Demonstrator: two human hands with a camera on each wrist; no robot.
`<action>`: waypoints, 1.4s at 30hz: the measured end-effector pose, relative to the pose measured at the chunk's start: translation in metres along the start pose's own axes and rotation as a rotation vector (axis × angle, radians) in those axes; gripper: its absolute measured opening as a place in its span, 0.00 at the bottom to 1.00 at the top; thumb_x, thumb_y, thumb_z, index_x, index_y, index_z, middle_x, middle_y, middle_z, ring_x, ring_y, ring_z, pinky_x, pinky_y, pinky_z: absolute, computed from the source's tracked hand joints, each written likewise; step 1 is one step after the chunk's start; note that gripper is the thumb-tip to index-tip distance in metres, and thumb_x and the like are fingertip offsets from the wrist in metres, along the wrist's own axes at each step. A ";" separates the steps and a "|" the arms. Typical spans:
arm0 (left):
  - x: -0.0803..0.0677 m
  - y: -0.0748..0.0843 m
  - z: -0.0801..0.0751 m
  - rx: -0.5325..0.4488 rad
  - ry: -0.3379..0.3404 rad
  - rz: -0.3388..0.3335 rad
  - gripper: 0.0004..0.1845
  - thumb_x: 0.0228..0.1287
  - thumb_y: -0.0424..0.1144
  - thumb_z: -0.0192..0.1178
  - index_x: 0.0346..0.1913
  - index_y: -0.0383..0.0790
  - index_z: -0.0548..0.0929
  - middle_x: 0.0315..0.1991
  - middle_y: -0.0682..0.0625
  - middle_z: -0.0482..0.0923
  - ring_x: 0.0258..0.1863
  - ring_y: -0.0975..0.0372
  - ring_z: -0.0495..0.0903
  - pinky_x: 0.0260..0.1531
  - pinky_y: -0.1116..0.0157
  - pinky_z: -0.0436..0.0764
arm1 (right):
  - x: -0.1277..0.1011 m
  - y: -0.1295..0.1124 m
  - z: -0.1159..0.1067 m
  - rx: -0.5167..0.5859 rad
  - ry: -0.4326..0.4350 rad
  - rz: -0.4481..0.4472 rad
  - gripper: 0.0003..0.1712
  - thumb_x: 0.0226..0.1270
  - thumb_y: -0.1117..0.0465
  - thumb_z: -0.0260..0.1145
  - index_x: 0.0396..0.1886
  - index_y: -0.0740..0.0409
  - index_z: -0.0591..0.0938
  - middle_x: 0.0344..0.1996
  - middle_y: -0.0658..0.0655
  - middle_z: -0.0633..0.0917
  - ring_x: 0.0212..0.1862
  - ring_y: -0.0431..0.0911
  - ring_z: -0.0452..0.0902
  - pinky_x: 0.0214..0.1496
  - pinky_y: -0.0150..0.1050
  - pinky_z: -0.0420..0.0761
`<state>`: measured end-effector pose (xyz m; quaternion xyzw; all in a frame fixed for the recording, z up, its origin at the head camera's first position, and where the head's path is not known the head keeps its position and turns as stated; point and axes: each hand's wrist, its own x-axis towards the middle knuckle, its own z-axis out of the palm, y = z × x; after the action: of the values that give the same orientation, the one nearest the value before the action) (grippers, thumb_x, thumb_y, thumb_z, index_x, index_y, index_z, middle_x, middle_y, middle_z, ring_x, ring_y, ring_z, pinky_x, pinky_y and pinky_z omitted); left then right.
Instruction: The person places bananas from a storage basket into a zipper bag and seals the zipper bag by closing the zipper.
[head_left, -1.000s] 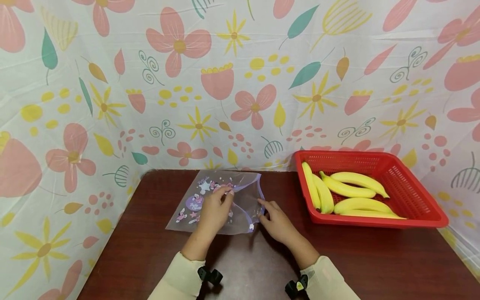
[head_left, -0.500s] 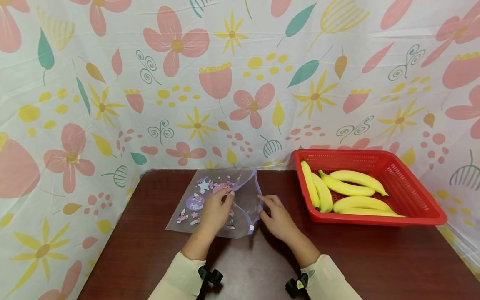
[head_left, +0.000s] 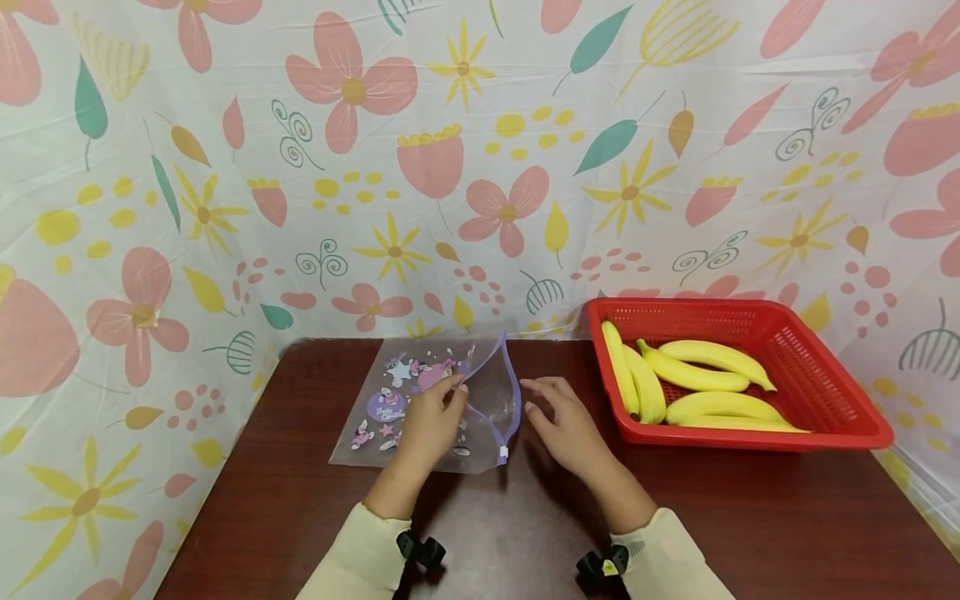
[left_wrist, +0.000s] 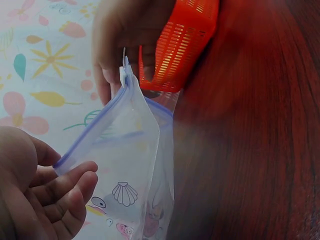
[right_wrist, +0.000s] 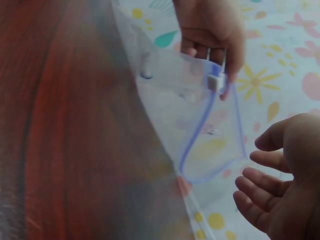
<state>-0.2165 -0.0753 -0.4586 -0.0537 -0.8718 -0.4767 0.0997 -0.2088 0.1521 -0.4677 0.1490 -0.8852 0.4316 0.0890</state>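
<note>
While the two cream sleeves (head_left: 352, 558) rest at the near edge of the dark wood-grain worktop (head_left: 750, 517), the left hand (head_left: 426, 421) pinches the upper lip of the zip bag (head_left: 420, 400) between thumb and fingertips, lifting it off the surface. A second ago both hands were at the bag's mouth, the right one at its lower corner; now the right hand (head_left: 562, 421) has let go and hovers just beside the opening at about three o'clock of it, fingers loosely spread, holding nothing. Since then the mouth has risen and gaped, its blue zip track (head_left: 510, 400) standing up in a curved loop, with the small white slider (head_left: 502, 452) at the near corner. To my eye the bag is opened and ready to take something in.

That bag lies left of centre on the worktop. It is thin, clear, floppy plastic, printed with pink and purple cartoon stickers and a shell outline, and it crumples softly where it is held.

Farther off, at two o'clock, sits a rigid red basket (head_left: 847, 408) with perforated mesh walls, holding smooth, curved yellow bananas (head_left: 705, 375). Behind everything hangs a wrinkled floral cloth backdrop (head_left: 480, 167).
</note>
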 end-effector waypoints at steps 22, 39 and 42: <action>-0.001 0.001 0.001 0.063 0.031 0.047 0.18 0.72 0.42 0.58 0.60 0.38 0.84 0.24 0.52 0.80 0.19 0.68 0.71 0.26 0.67 0.74 | 0.001 -0.014 -0.043 -0.066 0.090 -0.060 0.25 0.74 0.60 0.62 0.69 0.51 0.76 0.61 0.56 0.78 0.56 0.49 0.78 0.58 0.53 0.82; 0.000 0.001 -0.001 0.039 0.024 0.062 0.18 0.72 0.40 0.58 0.60 0.38 0.83 0.25 0.51 0.80 0.17 0.68 0.71 0.23 0.68 0.73 | 0.002 0.010 -0.080 -0.195 0.145 -0.006 0.25 0.76 0.60 0.59 0.70 0.58 0.74 0.61 0.64 0.75 0.60 0.59 0.75 0.59 0.60 0.78; 0.001 0.001 -0.002 0.037 0.023 0.065 0.18 0.72 0.40 0.58 0.60 0.38 0.83 0.24 0.51 0.80 0.18 0.68 0.71 0.22 0.68 0.73 | 0.003 0.012 -0.086 -0.215 0.125 0.014 0.25 0.76 0.60 0.58 0.70 0.59 0.73 0.62 0.66 0.74 0.62 0.61 0.74 0.60 0.61 0.78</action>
<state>-0.2169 -0.0762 -0.4567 -0.0744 -0.8770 -0.4576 0.1261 -0.2137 0.2264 -0.4236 0.1051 -0.9201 0.3433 0.1566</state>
